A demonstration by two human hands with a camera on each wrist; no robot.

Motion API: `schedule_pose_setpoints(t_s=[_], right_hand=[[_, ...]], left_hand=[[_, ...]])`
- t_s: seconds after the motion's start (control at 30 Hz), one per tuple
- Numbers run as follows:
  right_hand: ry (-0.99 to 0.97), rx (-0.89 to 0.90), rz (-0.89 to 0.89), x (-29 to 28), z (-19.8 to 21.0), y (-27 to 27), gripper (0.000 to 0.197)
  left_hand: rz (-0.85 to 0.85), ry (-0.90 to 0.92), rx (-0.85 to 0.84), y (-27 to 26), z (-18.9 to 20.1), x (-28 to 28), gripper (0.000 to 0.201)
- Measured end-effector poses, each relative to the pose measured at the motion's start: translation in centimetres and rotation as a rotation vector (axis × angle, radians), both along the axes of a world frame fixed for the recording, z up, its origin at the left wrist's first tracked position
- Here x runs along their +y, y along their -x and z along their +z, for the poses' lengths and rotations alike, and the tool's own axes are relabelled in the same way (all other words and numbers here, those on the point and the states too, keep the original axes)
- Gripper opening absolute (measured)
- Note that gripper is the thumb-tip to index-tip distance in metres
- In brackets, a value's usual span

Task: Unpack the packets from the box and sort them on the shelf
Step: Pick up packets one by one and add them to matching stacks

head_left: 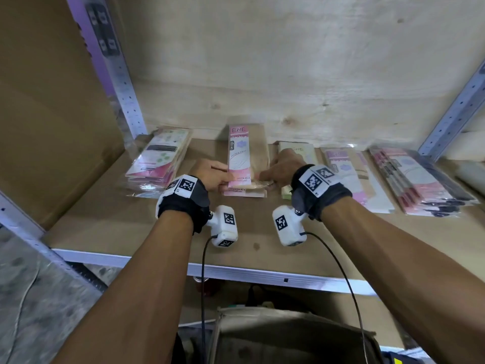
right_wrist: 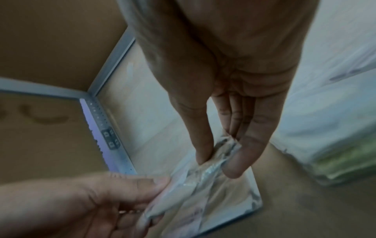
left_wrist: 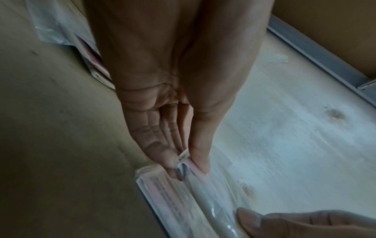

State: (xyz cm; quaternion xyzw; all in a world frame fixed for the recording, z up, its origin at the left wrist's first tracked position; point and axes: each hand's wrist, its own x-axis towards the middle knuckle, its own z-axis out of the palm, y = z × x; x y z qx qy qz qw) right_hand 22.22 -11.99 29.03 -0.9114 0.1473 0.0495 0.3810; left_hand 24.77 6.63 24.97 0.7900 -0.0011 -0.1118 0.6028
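A pink packet [head_left: 239, 156] in a clear sleeve lies on a small stack in the middle of the wooden shelf [head_left: 126, 227], its far end raised. My left hand [head_left: 226, 177] pinches its near left corner between thumb and fingers; the left wrist view shows that pinch [left_wrist: 184, 161] on the packet [left_wrist: 203, 193]. My right hand [head_left: 265, 176] pinches the crinkled sleeve edge at the near right, as the right wrist view shows [right_wrist: 216, 155]. An open cardboard box [head_left: 288, 337] stands below the shelf; what it holds is hidden.
More packet stacks lie along the shelf: one at the left [head_left: 160, 158], a pale green one [head_left: 299, 152] behind my right hand, and two pink ones at the right [head_left: 354, 177], [head_left: 414, 179]. A cardboard sheet [head_left: 52, 114] and metal uprights [head_left: 115, 74], [head_left: 451, 114] flank the shelf.
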Motion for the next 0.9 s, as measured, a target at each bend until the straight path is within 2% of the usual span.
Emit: schedule_pose_setpoints(t_s=[0.07, 0.13, 0.23, 0.67, 0.83, 0.9], right_hand=[[0.074, 0.010, 0.014, 0.9, -0.2, -0.3, 0.041], [0.141, 0.016, 0.036, 1.6, -0.5, -0.6, 0.044], [0.218, 0.037, 0.068, 2.3, -0.7, -0.7, 0.039], [0.384, -0.028, 0.164, 2.6, -1.6, -0.5, 0.070], [0.413, 0.002, 0.188, 2.7, -1.3, -0.6, 0.051], [0.406, 0.008, 0.178, 2.7, -1.4, -0.8, 0.049]], left_hand=[[0.017, -0.035, 0.010, -0.5, -0.4, 0.3, 0.013], [0.036, -0.060, 0.029, -0.9, -1.0, 0.4, 0.016], [0.076, -0.052, 0.051, -1.5, -1.8, 0.8, 0.021], [0.065, -0.134, 0.045, -1.8, -1.9, 0.5, 0.021], [0.066, -0.183, 0.017, -1.8, -1.8, 0.4, 0.024], [0.061, -0.198, 0.011, -1.8, -1.7, 0.4, 0.024]])
